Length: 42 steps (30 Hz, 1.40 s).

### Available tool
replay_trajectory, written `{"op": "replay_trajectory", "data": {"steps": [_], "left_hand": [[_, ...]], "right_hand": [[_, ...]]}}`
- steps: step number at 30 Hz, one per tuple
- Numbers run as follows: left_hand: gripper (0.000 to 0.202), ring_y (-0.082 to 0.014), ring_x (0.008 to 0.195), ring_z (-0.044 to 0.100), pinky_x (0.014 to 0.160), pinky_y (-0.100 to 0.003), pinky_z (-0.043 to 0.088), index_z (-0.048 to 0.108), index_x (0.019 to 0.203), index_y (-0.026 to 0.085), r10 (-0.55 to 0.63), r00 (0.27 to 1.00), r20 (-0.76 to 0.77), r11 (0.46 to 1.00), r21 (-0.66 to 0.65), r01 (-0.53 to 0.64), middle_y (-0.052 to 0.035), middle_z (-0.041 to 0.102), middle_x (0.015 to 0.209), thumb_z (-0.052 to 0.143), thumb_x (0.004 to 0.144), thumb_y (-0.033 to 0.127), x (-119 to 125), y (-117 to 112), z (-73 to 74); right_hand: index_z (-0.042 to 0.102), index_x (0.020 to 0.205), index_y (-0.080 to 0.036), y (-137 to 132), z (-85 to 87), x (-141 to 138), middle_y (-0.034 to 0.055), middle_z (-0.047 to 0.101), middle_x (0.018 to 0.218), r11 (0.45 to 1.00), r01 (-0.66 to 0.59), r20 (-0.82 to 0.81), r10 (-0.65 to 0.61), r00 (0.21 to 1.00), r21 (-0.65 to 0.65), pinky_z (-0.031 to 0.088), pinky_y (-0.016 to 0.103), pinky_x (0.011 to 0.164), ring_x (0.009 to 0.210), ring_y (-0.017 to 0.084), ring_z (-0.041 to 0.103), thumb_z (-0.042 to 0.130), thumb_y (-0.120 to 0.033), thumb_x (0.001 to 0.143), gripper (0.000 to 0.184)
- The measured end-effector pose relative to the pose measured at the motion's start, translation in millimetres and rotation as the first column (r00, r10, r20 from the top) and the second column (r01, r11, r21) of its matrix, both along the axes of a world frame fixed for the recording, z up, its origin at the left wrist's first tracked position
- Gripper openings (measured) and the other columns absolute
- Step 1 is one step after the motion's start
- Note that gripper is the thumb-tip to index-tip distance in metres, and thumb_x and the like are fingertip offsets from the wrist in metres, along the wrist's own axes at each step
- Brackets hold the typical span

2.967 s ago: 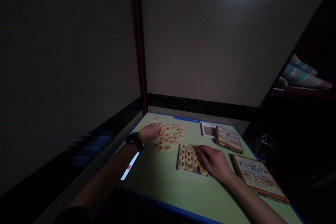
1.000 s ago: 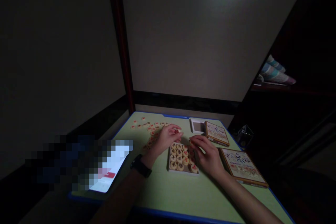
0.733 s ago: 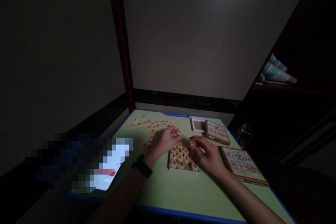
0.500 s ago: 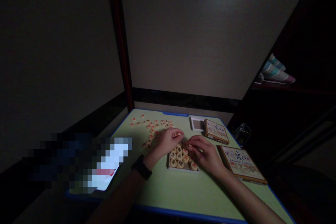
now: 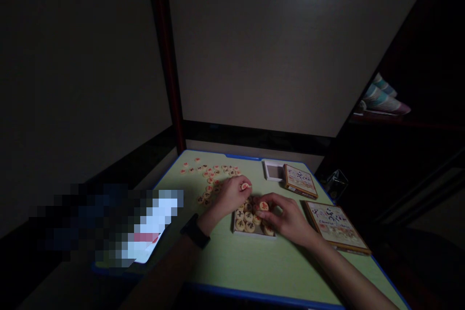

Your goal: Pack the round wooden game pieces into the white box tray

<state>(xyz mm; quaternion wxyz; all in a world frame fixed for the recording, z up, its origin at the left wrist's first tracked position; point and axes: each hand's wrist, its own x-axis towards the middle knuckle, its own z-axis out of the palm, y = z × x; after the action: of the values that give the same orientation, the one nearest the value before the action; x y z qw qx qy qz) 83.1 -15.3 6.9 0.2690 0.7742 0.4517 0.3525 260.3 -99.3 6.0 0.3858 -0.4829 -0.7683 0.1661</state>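
A small white tray (image 5: 235,230) on the green table (image 5: 232,261) holds several round wooden chess pieces with red or black characters. My right hand (image 5: 286,218) hovers over the tray's right side, pinching one red-marked piece (image 5: 263,206) between thumb and fingers. My left hand (image 5: 230,193), with a black watch on its wrist, is curled just above the tray's far left corner and holds another red-marked piece (image 5: 245,186). More loose pieces (image 5: 210,174) lie scattered on the table beyond the left hand.
An open white box (image 5: 273,170) and two printed box lids (image 5: 300,181) (image 5: 336,226) lie to the right. A lit phone (image 5: 150,232) sits at the table's left edge. Walls meet at a dark post behind. A clear container (image 5: 336,185) stands past the right edge.
My left hand came from the scattered pieces to the tray with a piece. My right hand lifted a red-marked piece off the tray and holds it over the pieces.
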Motion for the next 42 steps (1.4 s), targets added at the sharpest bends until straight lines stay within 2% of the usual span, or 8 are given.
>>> {"op": "replay_trajectory", "data": {"steps": [5, 12, 21, 24, 27, 30, 35, 42], "left_hand": [[0.016, -0.0146, 0.072, 0.063, 0.074, -0.024, 0.048, 0.071, 0.083, 0.019, 0.011, 1.0, -0.006, 1.0, 0.028, -0.011, 0.0006, 0.07, 0.074, 0.056, 0.078, 0.013, -1.1, -1.3, 3.3], [0.016, -0.0143, 0.071, 0.063, 0.075, -0.025, 0.049, 0.07, 0.083, 0.018, -0.032, 0.999, 0.017, 0.998, 0.049, 0.031, -0.0006, 0.072, 0.077, 0.056, 0.078, 0.012, 1.6, 3.3, -4.8], [0.017, -0.0141, 0.072, 0.063, 0.076, -0.025, 0.05, 0.07, 0.082, 0.018, -0.043, 0.999, 0.019, 0.996, 0.076, 0.041, -0.0008, 0.072, 0.079, 0.056, 0.077, 0.012, 3.0, 4.9, -7.9], [0.016, -0.0146, 0.074, 0.064, 0.076, -0.025, 0.051, 0.071, 0.083, 0.018, -0.037, 0.999, 0.004, 0.997, 0.064, 0.036, -0.0015, 0.073, 0.081, 0.056, 0.077, 0.012, 3.0, 3.6, -6.1], [0.016, -0.0152, 0.077, 0.065, 0.077, -0.025, 0.051, 0.071, 0.084, 0.019, -0.036, 0.999, 0.002, 0.997, 0.072, 0.036, -0.0018, 0.073, 0.085, 0.057, 0.077, 0.013, 2.9, 3.6, -6.1], [0.016, -0.0148, 0.076, 0.064, 0.076, -0.024, 0.051, 0.071, 0.084, 0.019, -0.04, 0.999, 0.004, 0.996, 0.083, 0.04, -0.0015, 0.073, 0.085, 0.057, 0.078, 0.013, 2.8, 4.1, -7.2], [0.016, -0.0148, 0.075, 0.064, 0.075, -0.024, 0.051, 0.071, 0.082, 0.019, -0.041, 0.999, -0.007, 0.996, 0.078, 0.042, -0.0016, 0.073, 0.083, 0.057, 0.077, 0.012, 3.0, 3.2, -5.9], [0.017, -0.0162, 0.081, 0.066, 0.08, -0.025, 0.051, 0.071, 0.082, 0.02, -0.034, 0.999, -0.019, 0.997, 0.073, 0.035, -0.0013, 0.074, 0.087, 0.058, 0.077, 0.011, 3.1, 0.0, -1.3]], "right_hand": [[0.06, 0.08, -0.018, -5.5, 7.1, -1.5, 0.0002, 0.064, 0.066, 0.993, -0.079, 0.029, 0.082, 0.996, -0.089, 0.043, 0.022, 0.055, 0.06, 0.013, 0.056, 0.064, -0.041, 0.086, 0.025], [0.059, 0.081, -0.018, -7.6, 3.3, -8.7, -0.0014, 0.062, 0.063, 0.98, -0.135, 0.051, 0.144, 0.988, -0.149, 0.037, 0.02, 0.049, 0.055, 0.011, 0.054, 0.063, -0.04, 0.087, 0.023], [0.059, 0.079, -0.019, -6.3, 0.1, -9.5, -0.0015, 0.059, 0.063, 0.982, -0.146, 0.103, 0.159, 0.982, -0.12, 0.035, 0.021, 0.049, 0.053, 0.011, 0.05, 0.064, -0.043, 0.086, 0.026], [0.058, 0.077, -0.019, -6.0, 2.2, -7.1, 0.0011, 0.06, 0.069, 0.99, -0.13, 0.174, 0.137, 0.975, -0.054, 0.038, 0.024, 0.055, 0.061, 0.014, 0.053, 0.066, -0.046, 0.084, 0.029], [0.059, 0.078, -0.02, -5.5, 2.9, -5.9, 0.0031, 0.061, 0.076, 0.986, -0.161, 0.244, 0.147, 0.958, 0.038, 0.041, 0.028, 0.063, 0.072, 0.018, 0.055, 0.07, -0.052, 0.08, 0.035], [0.061, 0.082, -0.02, -4.2, -0.6, -5.9, 0.0042, 0.062, 0.082, 0.978, -0.19, 0.274, 0.159, 0.948, 0.088, 0.041, 0.028, 0.065, 0.077, 0.019, 0.056, 0.074, -0.058, 0.074, 0.041], [0.063, 0.083, -0.02, -1.2, -8.1, -5.3, 0.0041, 0.063, 0.083, 0.979, -0.199, 0.295, 0.175, 0.939, 0.054, 0.043, 0.028, 0.067, 0.08, 0.02, 0.057, 0.078, -0.056, 0.07, 0.041], [0.064, 0.083, -0.02, 0.9, -10.3, -2.9, 0.0035, 0.064, 0.082, 0.98, -0.198, 0.321, 0.182, 0.93, 0.019, 0.042, 0.028, 0.067, 0.079, 0.02, 0.057, 0.081, -0.053, 0.067, 0.04]]}}
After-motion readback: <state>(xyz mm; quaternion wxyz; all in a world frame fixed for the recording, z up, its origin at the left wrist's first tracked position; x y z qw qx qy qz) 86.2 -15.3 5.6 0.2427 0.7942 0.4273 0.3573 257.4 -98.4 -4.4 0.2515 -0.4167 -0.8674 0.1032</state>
